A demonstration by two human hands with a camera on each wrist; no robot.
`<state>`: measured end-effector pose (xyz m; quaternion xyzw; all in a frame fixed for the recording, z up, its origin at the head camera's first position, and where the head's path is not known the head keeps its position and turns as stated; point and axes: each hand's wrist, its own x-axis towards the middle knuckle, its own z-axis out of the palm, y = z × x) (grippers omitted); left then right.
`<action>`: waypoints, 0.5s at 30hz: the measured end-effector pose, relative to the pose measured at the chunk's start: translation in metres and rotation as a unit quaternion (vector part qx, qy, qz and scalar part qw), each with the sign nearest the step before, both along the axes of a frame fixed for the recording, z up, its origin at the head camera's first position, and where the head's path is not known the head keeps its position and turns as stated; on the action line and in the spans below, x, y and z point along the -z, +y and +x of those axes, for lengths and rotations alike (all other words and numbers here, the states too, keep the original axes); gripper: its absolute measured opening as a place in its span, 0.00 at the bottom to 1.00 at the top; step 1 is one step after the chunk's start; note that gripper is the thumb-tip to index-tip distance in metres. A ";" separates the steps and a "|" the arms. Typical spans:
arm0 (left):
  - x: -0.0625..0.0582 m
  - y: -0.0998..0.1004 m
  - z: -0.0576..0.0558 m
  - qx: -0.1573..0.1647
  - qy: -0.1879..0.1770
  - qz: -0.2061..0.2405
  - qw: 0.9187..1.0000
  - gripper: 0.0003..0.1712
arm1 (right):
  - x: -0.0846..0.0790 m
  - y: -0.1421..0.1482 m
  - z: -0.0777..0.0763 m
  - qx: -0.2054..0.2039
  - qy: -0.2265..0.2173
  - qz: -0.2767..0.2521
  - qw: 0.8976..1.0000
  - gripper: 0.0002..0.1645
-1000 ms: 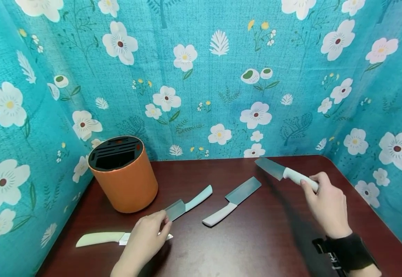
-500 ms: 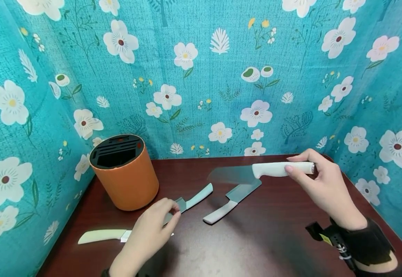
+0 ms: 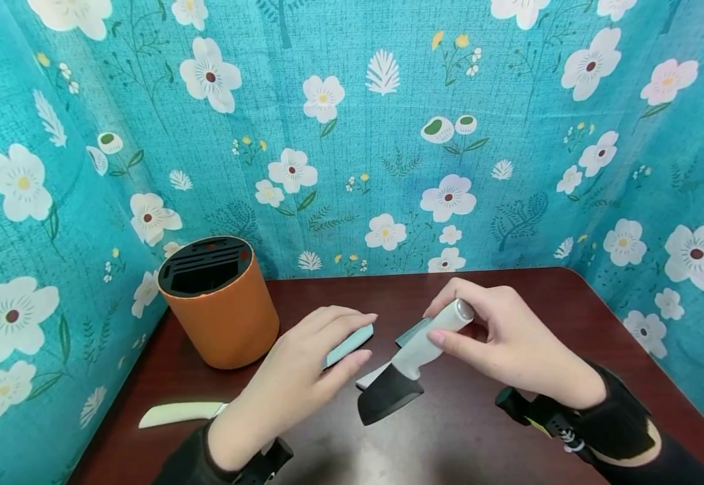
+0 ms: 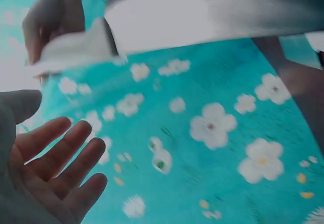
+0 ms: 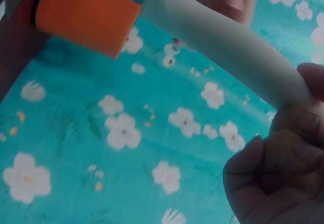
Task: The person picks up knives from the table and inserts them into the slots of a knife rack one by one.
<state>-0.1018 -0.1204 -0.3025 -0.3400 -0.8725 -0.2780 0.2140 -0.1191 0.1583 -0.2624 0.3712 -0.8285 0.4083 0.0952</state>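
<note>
My right hand [image 3: 503,337] grips a white-handled knife [image 3: 430,343] near the handle's butt end, above the table. Its broad blade points down and to the left, dark in the head view and bright in the left wrist view. My left hand [image 3: 297,364] hovers just left of that knife, thumb and fingers spread, holding nothing; its open palm [image 4: 61,168] faces the left wrist camera. Behind those fingers a light-blue-handled knife [image 3: 349,345] lies partly hidden. Beneath the held knife is a grey-white-handled cleaver [image 3: 368,378], mostly covered.
An orange round knife block [image 3: 224,330] with a black slotted top stands at the back left. A pale-green-handled knife [image 3: 182,413] lies at the front left, its blade behind my left arm. Flowered teal cloth [image 3: 352,168] surrounds the dark red table [image 3: 539,296].
My right hand has carried the white-handled knife from the back right to the middle, turning its blade downward. My left hand has risen and moved right, its fingers spreading.
</note>
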 end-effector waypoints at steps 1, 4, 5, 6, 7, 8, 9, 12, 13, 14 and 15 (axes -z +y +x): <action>-0.003 0.004 0.002 0.017 0.006 0.008 1.000 0.22 | 0.000 -0.003 0.000 -0.015 0.005 -0.002 1.000 0.14; -0.012 0.014 0.006 0.068 0.017 0.041 0.997 0.21 | 0.000 -0.014 0.001 -0.062 0.031 -0.016 0.997 0.15; -0.014 0.017 0.008 0.079 0.019 0.053 0.995 0.19 | 0.000 -0.017 0.001 -0.077 0.039 -0.021 0.996 0.15; -0.017 0.019 0.010 0.085 0.021 0.066 0.994 0.18 | 0.001 -0.020 0.002 -0.090 0.047 -0.026 0.995 0.16; -0.019 0.021 0.011 0.089 0.025 0.079 0.993 0.18 | 0.002 -0.024 0.002 -0.100 0.056 -0.030 0.993 0.15; -0.020 0.022 0.012 0.088 0.032 0.089 0.992 0.17 | 0.003 -0.027 0.003 -0.110 0.065 -0.032 0.991 0.15; -0.022 0.023 0.014 0.083 0.040 0.097 0.991 0.17 | 0.004 -0.030 0.004 -0.117 0.070 -0.034 0.990 0.15; -0.024 0.026 0.018 0.066 0.074 0.108 0.989 0.19 | 0.006 -0.037 0.008 -0.120 0.078 -0.029 0.989 0.14; -0.024 0.026 0.019 0.064 0.085 0.109 0.988 0.19 | 0.006 -0.038 0.010 -0.118 0.077 -0.026 0.990 0.13; -0.024 0.027 0.021 0.063 0.097 0.109 0.987 0.20 | 0.007 -0.039 0.011 -0.116 0.076 -0.023 0.990 0.12; -0.024 0.028 0.022 0.063 0.109 0.107 0.986 0.20 | 0.007 -0.040 0.011 -0.114 0.074 -0.021 0.991 0.11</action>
